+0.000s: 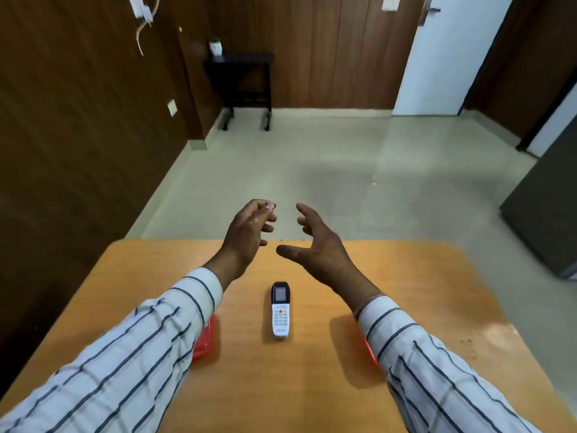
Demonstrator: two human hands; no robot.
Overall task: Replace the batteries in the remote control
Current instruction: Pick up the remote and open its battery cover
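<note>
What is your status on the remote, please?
Left hand, right hand open, empty, above far edge of table. Remote face up, untouched. Nothing in the way.

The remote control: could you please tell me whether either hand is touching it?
Apart. The head view shows the left hand and right hand held beyond the remote control, with bare table showing between it and both.

Head-worn wide-angle view looks forward and down, close over the table [312, 385].
</note>
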